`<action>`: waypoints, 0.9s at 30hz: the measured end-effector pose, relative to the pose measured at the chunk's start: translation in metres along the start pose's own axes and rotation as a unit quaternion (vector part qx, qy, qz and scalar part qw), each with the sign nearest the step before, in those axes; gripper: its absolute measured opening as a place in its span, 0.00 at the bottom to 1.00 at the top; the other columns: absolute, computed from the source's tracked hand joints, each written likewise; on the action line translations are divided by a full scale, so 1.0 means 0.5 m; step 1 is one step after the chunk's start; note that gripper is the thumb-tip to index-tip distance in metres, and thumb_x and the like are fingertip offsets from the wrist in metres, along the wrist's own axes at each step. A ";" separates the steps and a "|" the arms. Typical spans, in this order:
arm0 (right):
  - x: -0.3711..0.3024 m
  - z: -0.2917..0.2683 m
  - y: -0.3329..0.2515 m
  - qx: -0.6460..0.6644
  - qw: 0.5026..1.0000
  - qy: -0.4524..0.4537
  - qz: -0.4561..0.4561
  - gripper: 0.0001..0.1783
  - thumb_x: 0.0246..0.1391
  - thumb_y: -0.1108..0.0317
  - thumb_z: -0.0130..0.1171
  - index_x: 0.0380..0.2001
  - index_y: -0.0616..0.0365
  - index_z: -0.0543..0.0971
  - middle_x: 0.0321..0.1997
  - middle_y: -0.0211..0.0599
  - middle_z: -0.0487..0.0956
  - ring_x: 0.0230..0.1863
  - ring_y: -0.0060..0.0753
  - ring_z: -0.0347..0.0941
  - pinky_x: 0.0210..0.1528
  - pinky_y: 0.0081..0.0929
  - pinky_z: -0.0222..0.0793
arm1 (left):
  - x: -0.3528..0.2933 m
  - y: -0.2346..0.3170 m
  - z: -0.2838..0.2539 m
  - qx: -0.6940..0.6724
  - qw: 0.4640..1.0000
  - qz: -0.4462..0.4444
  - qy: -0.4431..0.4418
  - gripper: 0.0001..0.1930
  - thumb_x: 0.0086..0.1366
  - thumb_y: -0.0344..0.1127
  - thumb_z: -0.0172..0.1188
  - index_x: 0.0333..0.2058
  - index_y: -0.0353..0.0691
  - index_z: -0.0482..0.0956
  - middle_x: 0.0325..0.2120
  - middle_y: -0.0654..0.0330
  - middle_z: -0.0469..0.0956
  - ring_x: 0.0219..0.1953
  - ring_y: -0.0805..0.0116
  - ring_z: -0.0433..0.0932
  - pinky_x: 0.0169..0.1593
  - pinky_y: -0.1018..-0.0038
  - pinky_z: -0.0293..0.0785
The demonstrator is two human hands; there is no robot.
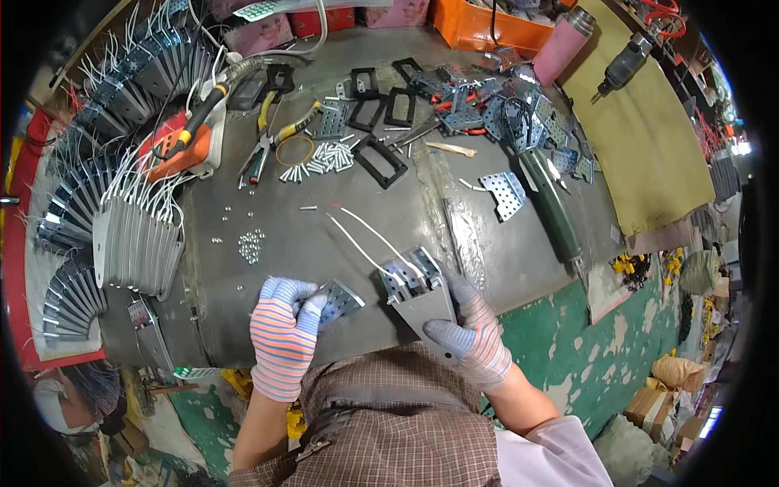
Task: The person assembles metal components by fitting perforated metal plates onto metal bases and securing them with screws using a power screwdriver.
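Housing of grey metal, long and flat-sided, is clasped in the person's right hand at the near edge of the dark bench, the gloved thumb pressed on its face and the fingers round its right side. Its open end points away from the body, and two white wires run out of it, up and leftward over the bench top. Just to the left of it, the left hand, in a striped glove, pinches a small perforated plate between thumb and fingers, the plate apart from the housing. Beyond the hands I can see a scatter of little nuts, a lone screw near the wire tips, then a heap of silvery screws between yellow-handled pliers and a black rectangular frame. Over to the right, another holed plate lies beside a dark green cylindrical tool. At the left, a row of grey casings with white leads stands close together. Farthest back, a pink bottle is near an orange bin.
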State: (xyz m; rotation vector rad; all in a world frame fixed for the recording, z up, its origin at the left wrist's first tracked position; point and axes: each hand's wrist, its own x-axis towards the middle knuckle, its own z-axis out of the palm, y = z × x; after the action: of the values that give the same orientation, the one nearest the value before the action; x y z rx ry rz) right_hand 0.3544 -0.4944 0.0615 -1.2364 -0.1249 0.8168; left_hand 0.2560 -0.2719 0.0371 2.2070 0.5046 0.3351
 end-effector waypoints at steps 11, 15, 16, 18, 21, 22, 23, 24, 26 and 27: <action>0.010 0.051 0.002 -0.066 0.997 -0.040 0.000 0.38 0.43 0.73 0.57 0.63 0.58 0.63 0.57 0.38 0.72 0.58 0.28 0.65 0.61 0.27 0.57 | 0.007 0.050 0.046 -0.120 0.980 0.056 0.151 0.08 0.55 0.29 0.66 0.29 0.38 0.74 0.28 0.58 0.72 0.29 0.64 0.71 0.33 0.73 0.70; 0.018 0.053 0.013 -0.092 0.995 -0.036 -0.024 0.38 0.43 0.73 0.57 0.62 0.59 0.63 0.56 0.39 0.73 0.57 0.27 0.65 0.61 0.27 0.58 | 0.003 0.047 0.046 -0.086 0.969 0.124 0.196 0.08 0.53 0.28 0.67 0.30 0.38 0.75 0.27 0.57 0.73 0.31 0.60 0.73 0.35 0.70 0.70; 0.019 0.055 0.014 -0.073 0.996 -0.035 -0.024 0.38 0.43 0.73 0.57 0.62 0.58 0.63 0.56 0.39 0.73 0.57 0.27 0.65 0.61 0.27 0.57 | 0.001 0.048 0.046 -0.102 0.969 0.111 0.194 0.09 0.53 0.28 0.66 0.30 0.39 0.75 0.27 0.56 0.73 0.32 0.59 0.73 0.35 0.68 0.71; 0.018 0.058 0.017 -0.069 0.997 -0.035 -0.028 0.38 0.43 0.73 0.57 0.62 0.58 0.64 0.55 0.38 0.73 0.57 0.27 0.66 0.61 0.27 0.57 | 0.005 0.051 0.047 -0.071 0.968 0.134 0.199 0.09 0.53 0.28 0.66 0.30 0.39 0.75 0.27 0.56 0.73 0.32 0.58 0.73 0.36 0.68 0.71; 0.016 0.059 0.008 -0.066 0.997 -0.033 -0.028 0.37 0.44 0.72 0.57 0.62 0.58 0.64 0.55 0.38 0.73 0.57 0.27 0.65 0.61 0.27 0.57 | 0.011 0.042 0.044 -0.013 0.962 0.173 0.210 0.09 0.52 0.28 0.66 0.31 0.39 0.75 0.27 0.55 0.73 0.32 0.57 0.73 0.36 0.67 0.71; 0.014 0.058 0.004 -0.068 0.997 -0.031 -0.023 0.37 0.44 0.72 0.57 0.62 0.58 0.63 0.56 0.37 0.72 0.57 0.27 0.65 0.61 0.27 0.57 | 0.011 0.040 0.044 -0.004 0.960 0.177 0.215 0.09 0.52 0.28 0.66 0.31 0.39 0.75 0.28 0.55 0.73 0.32 0.57 0.73 0.36 0.67 0.71; 0.016 0.056 0.005 -0.068 0.997 -0.031 -0.022 0.37 0.44 0.72 0.57 0.62 0.58 0.63 0.56 0.37 0.72 0.57 0.27 0.65 0.61 0.27 0.57 | 0.011 0.039 0.045 0.005 0.958 0.181 0.220 0.09 0.53 0.28 0.66 0.31 0.39 0.75 0.28 0.54 0.73 0.32 0.56 0.73 0.36 0.66 0.70; 0.019 0.054 0.007 -0.083 0.995 -0.041 -0.035 0.37 0.45 0.72 0.57 0.62 0.58 0.63 0.56 0.37 0.72 0.58 0.28 0.65 0.61 0.27 0.57 | 0.009 0.037 0.051 0.005 0.959 0.181 0.220 0.09 0.53 0.28 0.66 0.31 0.39 0.75 0.28 0.54 0.73 0.32 0.56 0.73 0.36 0.66 0.70; 0.021 0.050 0.011 -0.097 0.993 -0.052 -0.047 0.37 0.45 0.72 0.57 0.63 0.58 0.63 0.56 0.37 0.72 0.58 0.28 0.64 0.61 0.27 0.57 | 0.004 0.038 0.064 -0.139 0.963 0.088 0.214 0.09 0.53 0.28 0.66 0.32 0.39 0.75 0.29 0.54 0.73 0.32 0.56 0.73 0.36 0.66 0.70; 0.021 0.050 0.014 -0.093 0.994 -0.050 -0.043 0.37 0.45 0.72 0.57 0.63 0.58 0.62 0.57 0.37 0.71 0.58 0.28 0.64 0.61 0.27 0.57 | 0.005 0.039 0.064 -0.139 0.963 0.088 0.214 0.09 0.53 0.28 0.66 0.32 0.39 0.75 0.29 0.54 0.73 0.32 0.56 0.73 0.36 0.66 0.70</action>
State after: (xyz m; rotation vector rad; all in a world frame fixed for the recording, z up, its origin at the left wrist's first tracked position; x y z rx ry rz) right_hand 0.3460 -0.4674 0.0607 -1.3554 -0.3389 0.8060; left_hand 0.2755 -0.3036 0.0328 1.9082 0.4566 0.9350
